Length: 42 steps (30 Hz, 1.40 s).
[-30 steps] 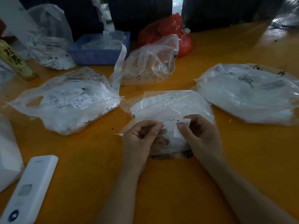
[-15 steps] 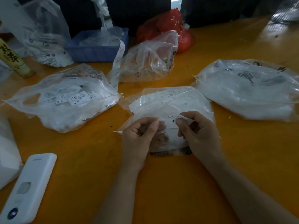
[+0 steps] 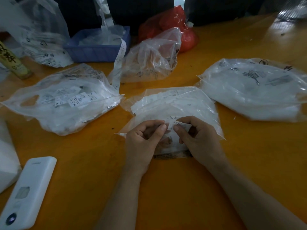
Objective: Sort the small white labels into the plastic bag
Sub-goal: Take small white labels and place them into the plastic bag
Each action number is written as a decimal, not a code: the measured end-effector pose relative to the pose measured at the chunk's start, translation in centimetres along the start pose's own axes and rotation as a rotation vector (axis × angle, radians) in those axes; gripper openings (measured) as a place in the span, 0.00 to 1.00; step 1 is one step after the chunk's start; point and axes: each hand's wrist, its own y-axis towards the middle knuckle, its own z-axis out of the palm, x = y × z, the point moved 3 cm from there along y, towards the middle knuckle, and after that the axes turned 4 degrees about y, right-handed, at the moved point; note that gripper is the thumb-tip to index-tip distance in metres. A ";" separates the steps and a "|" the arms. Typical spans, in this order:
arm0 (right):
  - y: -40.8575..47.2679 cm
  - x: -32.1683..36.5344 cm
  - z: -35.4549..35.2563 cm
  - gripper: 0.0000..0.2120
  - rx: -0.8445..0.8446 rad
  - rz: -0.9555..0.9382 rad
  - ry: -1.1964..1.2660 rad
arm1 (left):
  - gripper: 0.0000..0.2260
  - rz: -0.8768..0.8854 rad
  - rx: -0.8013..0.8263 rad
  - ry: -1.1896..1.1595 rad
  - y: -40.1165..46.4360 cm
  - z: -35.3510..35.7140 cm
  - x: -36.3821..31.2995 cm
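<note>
A clear plastic bag (image 3: 174, 105) holding white labels lies flat on the orange table, directly in front of me. Over its near half, my left hand (image 3: 142, 140) and my right hand (image 3: 197, 138) meet at the fingertips. Both pinch a small white label (image 3: 172, 124) with dark print between thumb and forefinger. The other fingers of both hands are curled, and they hide part of the bag beneath. A thin white scrap (image 3: 120, 134) sticks out left of my left hand.
Bags of white labels lie at left (image 3: 63, 100) and right (image 3: 254, 90); a crumpled clear bag (image 3: 152, 58) and a red bag (image 3: 171, 20) sit behind. A blue tray (image 3: 93, 48) trails a label strip (image 3: 118, 63). A white device (image 3: 28, 191) lies near left.
My two hands have drawn closer until the fingertips meet on the label. The label now sits between both hands instead of in the right hand alone.
</note>
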 end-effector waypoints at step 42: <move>0.3 -0.4 -0.6 0.04 -0.104 0.021 0.269 | 0.10 -0.005 -0.156 0.121 0.2 -1.2 -1.3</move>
